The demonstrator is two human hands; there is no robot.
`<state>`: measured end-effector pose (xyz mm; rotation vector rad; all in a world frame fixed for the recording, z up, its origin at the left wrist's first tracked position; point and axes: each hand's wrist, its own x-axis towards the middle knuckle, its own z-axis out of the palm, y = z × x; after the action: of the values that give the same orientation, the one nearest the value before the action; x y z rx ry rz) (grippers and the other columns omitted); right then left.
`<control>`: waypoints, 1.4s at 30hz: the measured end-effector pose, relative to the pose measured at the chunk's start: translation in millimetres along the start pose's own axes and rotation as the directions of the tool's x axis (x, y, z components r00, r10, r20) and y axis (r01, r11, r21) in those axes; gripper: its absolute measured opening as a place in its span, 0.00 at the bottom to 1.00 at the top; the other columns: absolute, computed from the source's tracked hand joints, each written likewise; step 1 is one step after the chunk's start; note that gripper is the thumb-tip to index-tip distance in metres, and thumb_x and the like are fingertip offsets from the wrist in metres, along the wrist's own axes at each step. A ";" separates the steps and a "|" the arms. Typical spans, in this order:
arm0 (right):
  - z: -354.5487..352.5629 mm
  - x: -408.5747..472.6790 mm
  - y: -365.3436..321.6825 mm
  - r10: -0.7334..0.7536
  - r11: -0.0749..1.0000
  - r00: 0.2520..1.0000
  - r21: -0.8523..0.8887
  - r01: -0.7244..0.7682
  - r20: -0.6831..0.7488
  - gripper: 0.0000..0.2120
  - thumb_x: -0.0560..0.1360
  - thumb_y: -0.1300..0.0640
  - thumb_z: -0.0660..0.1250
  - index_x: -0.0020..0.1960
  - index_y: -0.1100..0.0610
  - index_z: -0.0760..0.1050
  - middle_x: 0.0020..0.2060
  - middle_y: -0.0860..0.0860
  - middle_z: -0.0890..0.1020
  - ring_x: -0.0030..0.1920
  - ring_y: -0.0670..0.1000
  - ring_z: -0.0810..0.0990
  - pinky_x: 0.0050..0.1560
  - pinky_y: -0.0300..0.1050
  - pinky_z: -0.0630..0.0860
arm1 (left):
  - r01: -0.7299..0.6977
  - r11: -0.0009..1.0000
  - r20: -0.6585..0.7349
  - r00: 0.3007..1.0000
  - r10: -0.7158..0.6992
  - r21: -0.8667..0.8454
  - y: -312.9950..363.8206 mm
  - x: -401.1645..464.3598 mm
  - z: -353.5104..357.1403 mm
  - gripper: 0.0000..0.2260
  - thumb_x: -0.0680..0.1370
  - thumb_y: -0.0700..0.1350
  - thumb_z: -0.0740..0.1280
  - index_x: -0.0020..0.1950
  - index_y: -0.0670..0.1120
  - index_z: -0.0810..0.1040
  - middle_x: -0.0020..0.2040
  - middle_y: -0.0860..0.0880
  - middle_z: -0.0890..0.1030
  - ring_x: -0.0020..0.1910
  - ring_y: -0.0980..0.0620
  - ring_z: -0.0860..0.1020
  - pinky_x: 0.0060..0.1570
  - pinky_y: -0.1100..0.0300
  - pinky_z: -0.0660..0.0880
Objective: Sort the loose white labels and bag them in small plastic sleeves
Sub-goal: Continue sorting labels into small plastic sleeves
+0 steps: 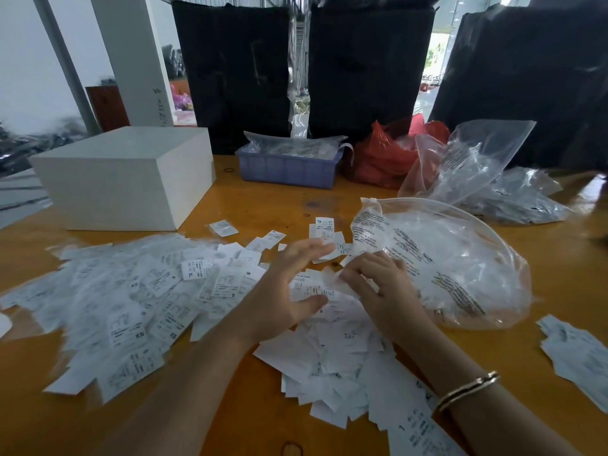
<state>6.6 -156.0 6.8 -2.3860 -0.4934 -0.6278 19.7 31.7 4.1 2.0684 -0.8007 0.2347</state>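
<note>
Loose white size labels [131,301] lie spread in a wide heap over the left and middle of the orange table [559,268]; a second pile of labels [335,360] lies under my forearms. My left hand [289,287] hovers over the heap with its fingers spread, blurred. My right hand [381,284] pinches a small clear plastic sleeve [330,278] with a label at its fingertips. A large clear zip bag [454,264] with printed text, holding small sleeves, lies just right of my right hand.
A white box [125,179] stands at the back left. A blue tray [289,166] of bagged labels sits behind, with a red plastic bag [385,156] and more clear bags [487,172] to its right. More labels [579,350] lie at the right edge. Black-wrapped bundles [237,74] stand behind the table.
</note>
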 end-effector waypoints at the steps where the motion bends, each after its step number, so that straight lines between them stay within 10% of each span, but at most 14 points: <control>1: 1.0 0.1 0.4 0.006 0.999 1.000 0.034 -0.006 0.001 0.09 0.78 0.56 0.62 0.43 0.53 0.80 0.41 0.41 0.78 0.47 0.46 0.72 0.53 0.45 0.60 | 0.015 0.999 -0.008 1.000 -0.015 -0.035 0.7 0.5 0.4 0.19 0.73 0.50 0.71 0.59 0.68 0.71 0.66 0.67 0.69 0.66 0.66 0.65 0.62 0.70 0.64; 6: 4.5 1.4 2.2 0.159 0.925 0.987 0.344 -0.163 0.041 0.12 0.81 0.58 0.56 0.54 0.48 0.76 0.45 0.38 0.78 0.50 0.43 0.76 0.59 0.49 0.70 | 0.144 0.925 -0.194 0.955 -0.222 -0.353 1.4 5.0 2.6 0.03 0.76 0.45 0.69 0.44 0.52 0.82 0.46 0.58 0.83 0.46 0.61 0.79 0.45 0.70 0.74; 11: 15.6 -0.7 10.8 -0.020 0.969 0.957 -0.231 0.090 0.290 0.18 0.77 0.47 0.61 0.67 0.44 0.70 0.62 0.38 0.74 0.64 0.43 0.65 0.57 0.38 0.50 | 0.202 0.845 -0.240 0.903 -0.356 -0.494 0.9 5.1 1.9 0.07 0.76 0.45 0.68 0.40 0.54 0.82 0.42 0.55 0.84 0.43 0.60 0.80 0.45 0.66 0.73; 20: 12.0 -1.3 6.7 -0.031 0.986 0.984 -0.155 0.059 0.178 0.10 0.77 0.57 0.61 0.52 0.49 0.80 0.51 0.41 0.81 0.55 0.45 0.74 0.56 0.40 0.55 | 0.206 0.835 -0.278 0.879 -0.387 -0.510 -1.5 6.6 3.4 0.09 0.77 0.36 0.65 0.49 0.51 0.78 0.40 0.55 0.83 0.41 0.58 0.81 0.40 0.70 0.76; 24: 8.8 1.9 4.4 0.069 0.998 0.992 -0.005 -0.069 0.102 0.08 0.76 0.61 0.63 0.48 0.48 0.75 0.45 0.39 0.76 0.49 0.44 0.75 0.62 0.45 0.66 | 0.219 0.822 -0.280 0.868 -0.410 -0.525 -0.1 7.1 2.3 0.13 0.76 0.37 0.68 0.51 0.56 0.78 0.41 0.55 0.83 0.42 0.60 0.82 0.41 0.71 0.76; 29: 3.8 2.8 0.4 0.176 0.942 0.984 0.289 -0.170 0.008 0.20 0.74 0.68 0.65 0.38 0.42 0.73 0.46 0.39 0.75 0.46 0.36 0.75 0.47 0.27 0.69 | 0.250 0.713 -0.279 0.797 -0.536 -0.656 1.8 9.1 0.7 0.07 0.72 0.48 0.71 0.49 0.53 0.80 0.41 0.53 0.85 0.43 0.56 0.83 0.43 0.66 0.78; 32: 1.8 1.0 1.4 0.308 0.838 0.951 0.463 -0.290 0.038 0.17 0.77 0.67 0.61 0.41 0.46 0.76 0.35 0.43 0.82 0.38 0.46 0.81 0.40 0.46 0.77 | 0.227 0.676 -0.274 0.790 -0.548 -0.701 3.4 8.7 -0.1 0.09 0.70 0.50 0.70 0.47 0.48 0.82 0.39 0.50 0.84 0.41 0.55 0.83 0.41 0.65 0.77; 42: 4.5 1.7 -3.0 0.400 0.553 0.915 0.783 -0.285 0.051 0.11 0.74 0.65 0.68 0.52 0.50 0.78 0.38 0.46 0.84 0.40 0.44 0.82 0.42 0.34 0.77 | 0.196 0.564 -0.216 0.784 -0.581 -0.802 7.8 10.1 2.4 0.02 0.74 0.43 0.69 0.44 0.46 0.81 0.36 0.48 0.83 0.38 0.55 0.82 0.37 0.66 0.77</control>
<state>8.0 -150.6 6.0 -1.5070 -0.1547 -0.2841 22.4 22.0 12.4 1.2418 -0.0415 0.0969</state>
